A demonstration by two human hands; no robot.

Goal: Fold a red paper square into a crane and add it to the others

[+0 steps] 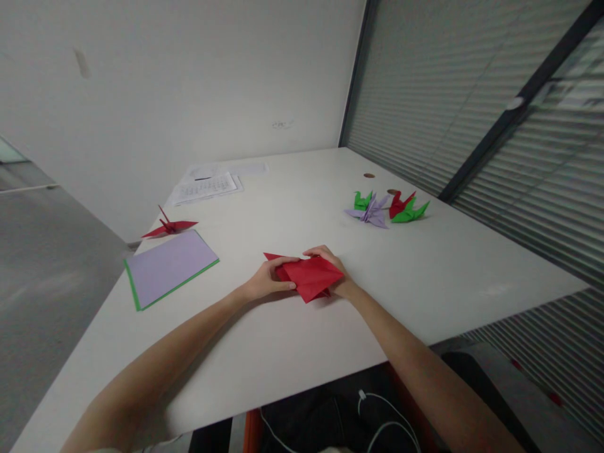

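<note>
A partly folded sheet of red origami paper (311,275) is held just over the middle of the table, its pointed flaps standing apart. My left hand (271,278) grips its left side, with the thumb on the near edge and the fingers across the top. On the far right side, my right hand (337,267) is closed around the paper; part of its palm and some fingers are hidden behind the red folds.
On the left, a red paper crane (170,226) sits behind a stack of purple and green paper sheets (172,267). Printed pages (207,187) lie at the back left. Several folded cranes, including a purple one (372,212), stand at the right, near window blinds (425,113).
</note>
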